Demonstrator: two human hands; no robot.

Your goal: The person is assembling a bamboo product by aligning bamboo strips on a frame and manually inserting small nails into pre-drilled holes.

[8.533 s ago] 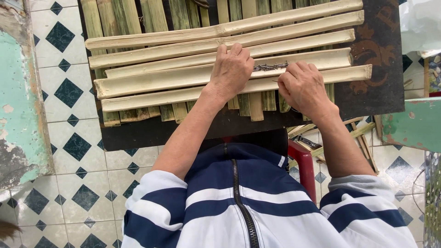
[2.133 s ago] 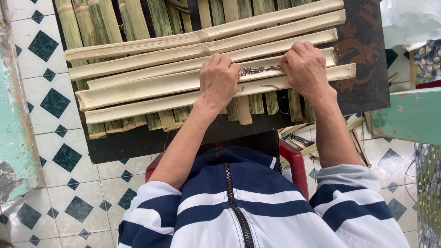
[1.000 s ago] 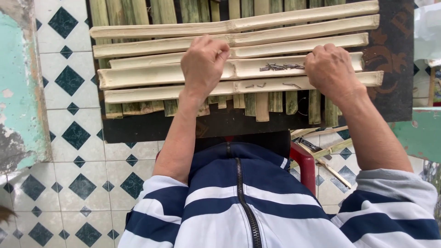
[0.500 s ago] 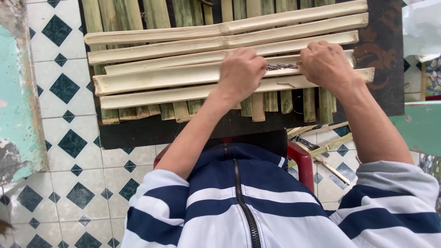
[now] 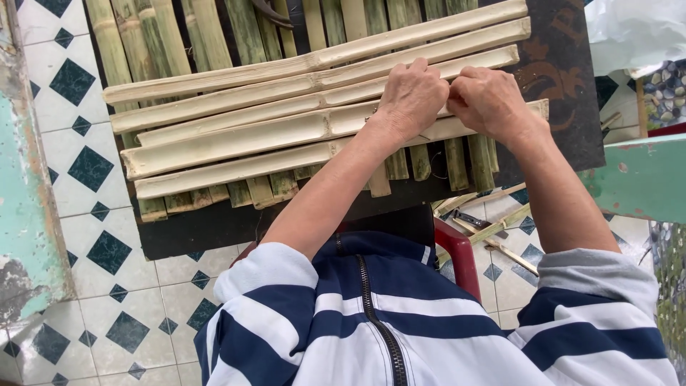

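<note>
Your left hand (image 5: 411, 100) and right hand (image 5: 486, 100) rest side by side, knuckles up and fingers curled down onto the pale split bamboo slats (image 5: 286, 121) that lie crosswise over green bamboo strips (image 5: 214, 28) on the dark counter (image 5: 564, 78). Whether the fingertips pinch anything cannot be told. Loose offcuts (image 5: 493, 229) lie on the tiled floor (image 5: 71, 86).

— Could you see what the left hand (image 5: 413, 96) and right hand (image 5: 487, 100) gripped?

— No, their fingers curled over it. The upright green bamboo strips (image 5: 243, 28) were cut off by the top edge.
</note>
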